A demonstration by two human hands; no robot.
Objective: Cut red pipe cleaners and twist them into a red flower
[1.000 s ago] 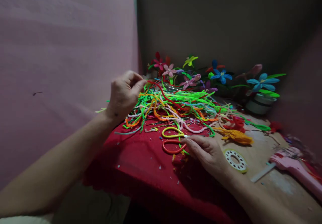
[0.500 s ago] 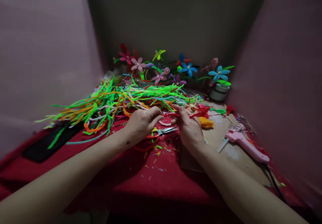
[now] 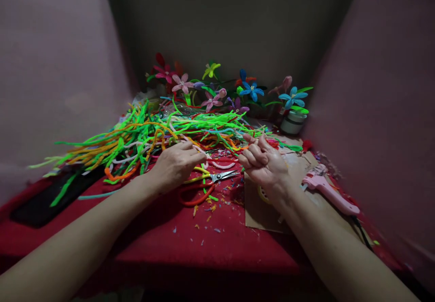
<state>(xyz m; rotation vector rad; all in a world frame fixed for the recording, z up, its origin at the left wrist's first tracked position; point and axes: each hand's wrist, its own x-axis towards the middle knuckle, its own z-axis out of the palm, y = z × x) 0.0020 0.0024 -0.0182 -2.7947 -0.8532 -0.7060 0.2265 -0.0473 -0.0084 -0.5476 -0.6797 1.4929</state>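
Observation:
My left hand (image 3: pixel 176 164) rests palm down at the near edge of a big heap of pipe cleaners (image 3: pixel 159 132), mostly green, orange and pink. Its fingers are curled together over some strands; which one they hold is hidden. My right hand (image 3: pixel 267 161) is a little to the right, raised slightly, with its fingers folded on the end of an orange-red pipe cleaner (image 3: pixel 242 147). Between the hands lie scissors (image 3: pixel 220 175) with yellow and orange handles, blades pointing right. Everything sits on a red cloth (image 3: pixel 204 243).
Finished pipe-cleaner flowers (image 3: pixel 210 89) stand along the back wall, beside a small white pot (image 3: pixel 294 122). A pink glue gun (image 3: pixel 328 192) lies right of my right hand on a cardboard sheet (image 3: pixel 261 213). A black flat object (image 3: pixel 41 204) lies at left. Small cuttings litter the cloth.
My left hand came down from the heap's far left to its near edge. My right hand rose from beside the scissors and curled its fingers. The view swung left.

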